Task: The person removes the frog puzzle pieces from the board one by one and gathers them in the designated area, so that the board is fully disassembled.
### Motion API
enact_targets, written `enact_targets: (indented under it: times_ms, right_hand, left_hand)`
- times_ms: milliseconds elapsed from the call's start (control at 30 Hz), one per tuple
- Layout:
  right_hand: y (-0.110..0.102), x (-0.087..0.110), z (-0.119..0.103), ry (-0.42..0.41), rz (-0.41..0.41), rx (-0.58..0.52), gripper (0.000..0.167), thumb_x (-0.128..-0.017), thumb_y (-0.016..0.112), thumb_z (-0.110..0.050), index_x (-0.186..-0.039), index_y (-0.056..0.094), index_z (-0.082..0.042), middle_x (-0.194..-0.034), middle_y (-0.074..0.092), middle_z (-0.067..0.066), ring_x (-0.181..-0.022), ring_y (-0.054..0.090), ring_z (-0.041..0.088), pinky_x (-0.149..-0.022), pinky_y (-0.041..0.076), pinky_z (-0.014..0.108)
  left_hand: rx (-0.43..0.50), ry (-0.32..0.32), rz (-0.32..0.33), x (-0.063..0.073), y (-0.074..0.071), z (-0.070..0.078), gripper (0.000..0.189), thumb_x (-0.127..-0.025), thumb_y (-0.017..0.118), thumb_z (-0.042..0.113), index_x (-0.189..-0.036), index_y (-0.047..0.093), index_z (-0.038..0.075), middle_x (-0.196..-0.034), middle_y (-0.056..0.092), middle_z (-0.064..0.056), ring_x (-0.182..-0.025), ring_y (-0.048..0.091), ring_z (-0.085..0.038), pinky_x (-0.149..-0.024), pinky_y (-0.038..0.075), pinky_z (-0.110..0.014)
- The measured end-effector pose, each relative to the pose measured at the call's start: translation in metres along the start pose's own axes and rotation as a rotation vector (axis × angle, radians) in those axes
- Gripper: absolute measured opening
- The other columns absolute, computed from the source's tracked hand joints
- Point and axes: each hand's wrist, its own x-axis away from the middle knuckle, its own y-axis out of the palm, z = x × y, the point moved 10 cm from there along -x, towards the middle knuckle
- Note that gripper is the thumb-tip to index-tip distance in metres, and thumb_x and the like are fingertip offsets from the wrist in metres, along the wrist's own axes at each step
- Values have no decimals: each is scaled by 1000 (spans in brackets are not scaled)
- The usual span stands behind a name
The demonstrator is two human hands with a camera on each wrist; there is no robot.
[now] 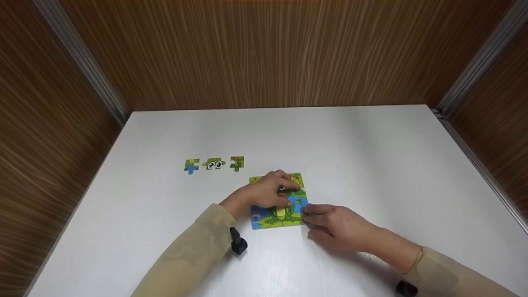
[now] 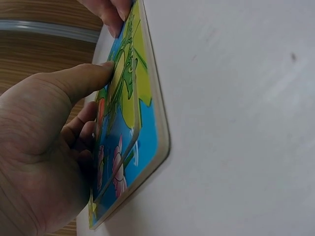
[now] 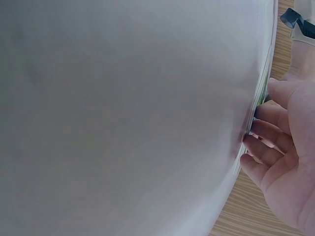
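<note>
A frog jigsaw puzzle [image 1: 281,213] lies flat on the white table, in front of me. Its recessed picture and raised border show in the left wrist view, where the border's rounded corner [image 2: 160,142] faces the camera. My left hand [image 1: 268,190] rests over the upper part of the puzzle and hides some of it; its thumb is stretched out onto the picture. No loose piece shows between its fingers. With extended fingertips my right hand [image 1: 340,229] touches the puzzle's right edge; in the right wrist view that hand [image 3: 290,142] lies along the edge.
Left of the puzzle and farther back, three loose pieces lie in a row: a green and blue one [image 1: 191,165], one with two eyes [image 1: 214,163] and a green one with red [image 1: 236,162]. Wood-grain panels [image 1: 264,53] stand around the table [image 1: 371,165].
</note>
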Motion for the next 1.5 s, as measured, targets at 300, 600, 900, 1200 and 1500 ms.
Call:
enact_targets:
  times_ms: [300, 600, 900, 1200, 1500]
  right_hand:
    - [-2, -1, 0, 2, 1, -15, 41, -104, 72, -26, -137, 71, -1, -144, 65, 13, -133, 62, 28, -104, 53, 47]
    - [-4, 0, 1, -1, 21, -27, 40, -102, 74, -23, -136, 71, -1, -143, 66, 13, -133, 62, 28, -104, 53, 47]
    - [-7, 1, -1, -6, 39, -36, 39, -101, 75, -20, -134, 72, 0, -142, 66, 14, -133, 63, 28, -103, 53, 47]
    - [-4, 1, 0, 18, 10, -48, 40, -102, 74, -22, -136, 71, -1, -144, 65, 13, -134, 61, 28, -104, 53, 47]
    - [-2, 0, 1, 32, -4, -48, 40, -102, 74, -23, -136, 72, -1, -144, 65, 13, -134, 61, 29, -105, 53, 47]
  left_hand:
    - [13, 28, -15, 1, -3, 2, 52, -101, 72, 23, -152, 62, 23, -156, 48, -8, -146, 39, -29, -121, 31, -48]
    - [80, 41, -62, 1, -3, 3, 53, -100, 67, 10, -152, 61, 20, -162, 44, -10, -154, 30, -32, -123, 26, -51]
    - [157, 46, -23, 2, -6, 3, 53, -96, 70, 8, -148, 65, 19, -153, 54, -8, -146, 39, -30, -119, 32, -48]
    - [256, 84, 2, 2, -4, 3, 57, -93, 76, 3, -147, 66, 16, -138, 67, -3, -117, 59, -15, -103, 45, -32]
    - [313, 65, 11, 2, -1, 0, 54, -95, 77, 4, -146, 66, 16, -140, 69, 0, -115, 61, -8, -102, 47, -28]
